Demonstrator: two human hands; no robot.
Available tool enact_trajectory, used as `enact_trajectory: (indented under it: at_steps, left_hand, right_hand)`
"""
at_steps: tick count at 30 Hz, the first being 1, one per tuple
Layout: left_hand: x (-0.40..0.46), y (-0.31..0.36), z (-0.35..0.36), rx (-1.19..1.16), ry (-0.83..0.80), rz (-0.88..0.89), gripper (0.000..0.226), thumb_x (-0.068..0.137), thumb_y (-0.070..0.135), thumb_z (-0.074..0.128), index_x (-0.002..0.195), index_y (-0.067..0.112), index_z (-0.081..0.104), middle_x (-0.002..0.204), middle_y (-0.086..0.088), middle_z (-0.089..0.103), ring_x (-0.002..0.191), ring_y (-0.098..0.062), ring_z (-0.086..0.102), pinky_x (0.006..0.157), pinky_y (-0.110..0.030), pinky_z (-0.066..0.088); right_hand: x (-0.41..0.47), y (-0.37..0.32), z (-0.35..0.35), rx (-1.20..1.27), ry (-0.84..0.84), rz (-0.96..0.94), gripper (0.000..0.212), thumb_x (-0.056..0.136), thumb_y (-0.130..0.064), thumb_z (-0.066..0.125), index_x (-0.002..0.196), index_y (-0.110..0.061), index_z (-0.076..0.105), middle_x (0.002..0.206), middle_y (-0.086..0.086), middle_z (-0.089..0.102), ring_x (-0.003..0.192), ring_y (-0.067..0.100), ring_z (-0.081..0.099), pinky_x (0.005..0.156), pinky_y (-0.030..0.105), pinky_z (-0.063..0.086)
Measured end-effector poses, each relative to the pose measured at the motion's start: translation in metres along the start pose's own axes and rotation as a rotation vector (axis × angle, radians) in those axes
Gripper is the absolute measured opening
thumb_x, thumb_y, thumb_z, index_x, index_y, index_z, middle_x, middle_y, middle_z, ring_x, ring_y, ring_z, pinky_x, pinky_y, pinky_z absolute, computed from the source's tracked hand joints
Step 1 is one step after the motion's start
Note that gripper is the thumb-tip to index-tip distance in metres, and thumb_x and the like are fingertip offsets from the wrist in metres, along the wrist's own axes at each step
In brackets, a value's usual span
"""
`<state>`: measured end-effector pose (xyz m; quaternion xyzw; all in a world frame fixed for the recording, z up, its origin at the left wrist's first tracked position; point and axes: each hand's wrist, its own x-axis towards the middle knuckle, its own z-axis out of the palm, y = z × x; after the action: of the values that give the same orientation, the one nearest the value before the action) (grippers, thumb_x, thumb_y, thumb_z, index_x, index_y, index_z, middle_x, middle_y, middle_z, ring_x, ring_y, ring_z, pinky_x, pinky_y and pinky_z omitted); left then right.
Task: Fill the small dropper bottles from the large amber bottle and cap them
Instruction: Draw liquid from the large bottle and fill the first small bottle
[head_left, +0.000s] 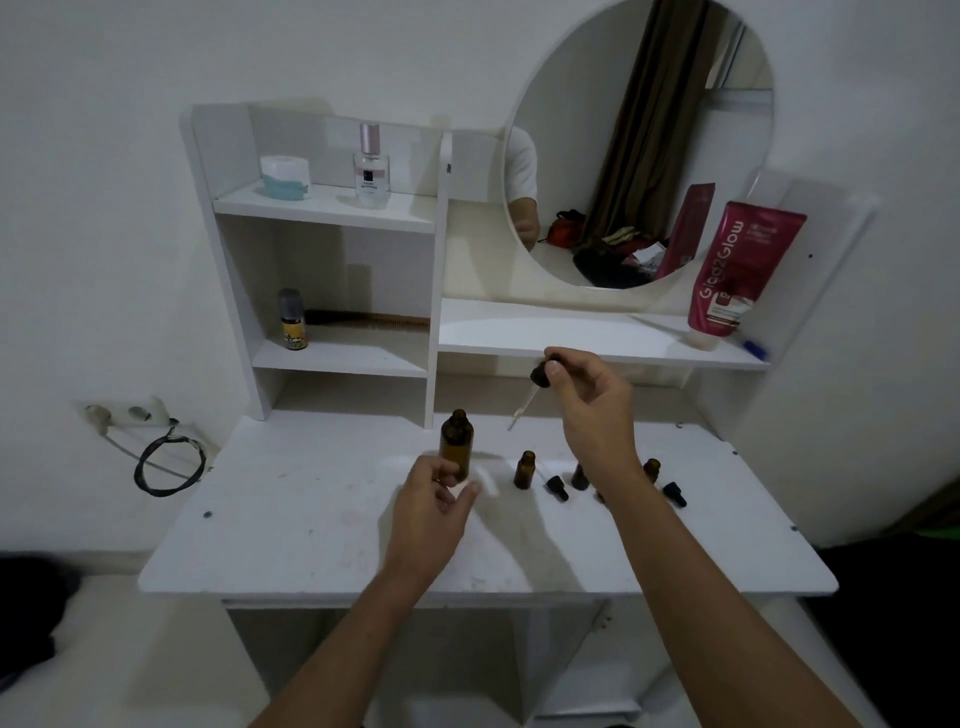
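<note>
The one camera sits on my head, looking forward and down from close above onto the bench (322, 545), wide-angled.

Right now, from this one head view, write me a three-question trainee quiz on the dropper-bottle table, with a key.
1. True or false: the large amber bottle stands open, with no cap on it.
2. Which does the right hand hold? A) a small bottle B) a dropper C) the pink tube
3. Fill in: the left hand is beside the base of the ______.

Key:
1. True.
2. B: it pinches the dropper by its black cap, the glass tip pointing down-left, in the air above the table.
3. Large amber bottle; whether the fingers touch it cannot be told.
</note>
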<state>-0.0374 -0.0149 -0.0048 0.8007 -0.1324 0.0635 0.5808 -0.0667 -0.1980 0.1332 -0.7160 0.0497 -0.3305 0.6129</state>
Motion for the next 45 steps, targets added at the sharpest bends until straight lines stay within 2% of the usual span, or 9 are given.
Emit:
enact_trajectory:
  at_steps: [3, 7, 10, 18, 23, 27, 30, 37, 45]
  left_hand:
    - [-0.007, 0.004, 0.02, -0.023, -0.082, 0.017, 0.031, 0.087, 0.033, 0.08, 0.111, 0.026, 0.061, 0.093, 0.009, 0.066, 0.078, -0.004, 0.063, 0.07, -0.019, 0.056]
    - [-0.003, 0.008, 0.043, -0.01, -0.132, 0.017, 0.046, 0.087, 0.039, 0.079, 0.126, 0.029, 0.057, 0.117, 0.015, 0.062, 0.102, -0.002, 0.062, 0.085, -0.017, 0.054]
    - [0.006, 0.011, 0.055, 0.02, -0.14, 0.033, 0.053, 0.088, 0.041, 0.077, 0.134, 0.025, 0.055, 0.125, 0.013, 0.06, 0.109, -0.004, 0.061, 0.092, -0.02, 0.054]
    - [0.027, 0.008, 0.072, 0.074, -0.172, 0.068, 0.045, 0.092, 0.038, 0.073, 0.132, 0.022, 0.06, 0.123, 0.012, 0.064, 0.104, -0.004, 0.063, 0.088, -0.016, 0.052]
    - [0.032, 0.003, 0.075, 0.122, -0.186, 0.102, 0.024, 0.096, 0.034, 0.068, 0.118, 0.025, 0.066, 0.11, 0.017, 0.067, 0.1, 0.002, 0.063, 0.083, -0.008, 0.047]
    - [0.031, 0.0, 0.076, 0.153, -0.193, 0.12, 0.022, 0.097, 0.033, 0.067, 0.117, 0.026, 0.066, 0.11, 0.018, 0.066, 0.097, 0.01, 0.059, 0.079, -0.005, 0.044]
    - [0.031, -0.001, 0.076, 0.15, -0.201, 0.128, 0.021, 0.097, 0.03, 0.066, 0.118, 0.024, 0.065, 0.111, 0.016, 0.067, 0.099, 0.007, 0.06, 0.084, -0.008, 0.046]
    - [0.03, -0.001, 0.074, 0.146, -0.211, 0.102, 0.021, 0.098, 0.028, 0.066, 0.119, 0.027, 0.064, 0.113, 0.017, 0.067, 0.103, -0.001, 0.064, 0.088, -0.015, 0.05]
    - [0.026, 0.0, 0.077, 0.198, -0.185, 0.112, 0.019, 0.099, 0.032, 0.063, 0.118, 0.028, 0.061, 0.116, 0.014, 0.066, 0.105, -0.005, 0.062, 0.09, -0.019, 0.05]
  right_hand:
    - [-0.008, 0.01, -0.019, -0.031, 0.041, 0.021, 0.016, 0.101, -0.011, 0.067, 0.109, -0.024, 0.074, 0.105, -0.009, 0.077, 0.099, -0.005, 0.072, 0.087, 0.01, 0.053]
    - [-0.013, 0.025, -0.034, -0.076, 0.066, 0.068, 0.015, 0.101, -0.016, 0.068, 0.115, -0.018, 0.075, 0.106, -0.004, 0.079, 0.103, 0.003, 0.074, 0.09, 0.015, 0.055]
    - [-0.014, 0.033, -0.036, -0.082, 0.072, 0.084, 0.014, 0.101, -0.016, 0.069, 0.111, -0.023, 0.075, 0.105, -0.004, 0.08, 0.103, 0.006, 0.075, 0.092, 0.018, 0.056]
    - [-0.01, 0.051, -0.034, -0.139, -0.012, 0.067, 0.014, 0.099, -0.013, 0.07, 0.112, -0.015, 0.076, 0.099, -0.003, 0.081, 0.098, 0.01, 0.077, 0.095, 0.03, 0.059]
    - [-0.011, 0.062, -0.031, -0.196, -0.07, 0.091, 0.01, 0.098, -0.013, 0.072, 0.106, -0.015, 0.078, 0.092, -0.002, 0.082, 0.094, 0.011, 0.078, 0.096, 0.035, 0.06]
    - [-0.016, 0.07, -0.027, -0.171, -0.033, 0.161, 0.011, 0.095, -0.01, 0.075, 0.093, -0.019, 0.079, 0.087, -0.003, 0.081, 0.091, 0.013, 0.078, 0.097, 0.04, 0.059]
    - [-0.017, 0.072, -0.023, -0.167, -0.027, 0.16, 0.016, 0.095, -0.008, 0.074, 0.089, -0.022, 0.078, 0.084, -0.005, 0.081, 0.088, 0.012, 0.078, 0.095, 0.037, 0.06]
    - [-0.016, 0.068, -0.022, -0.177, -0.145, 0.157, 0.012, 0.098, -0.009, 0.07, 0.107, -0.011, 0.077, 0.091, 0.001, 0.081, 0.093, 0.013, 0.078, 0.094, 0.03, 0.06]
    - [-0.015, 0.07, -0.022, -0.21, -0.042, 0.186, 0.011, 0.096, -0.008, 0.072, 0.095, -0.015, 0.08, 0.084, -0.002, 0.081, 0.087, 0.011, 0.078, 0.09, 0.03, 0.06]
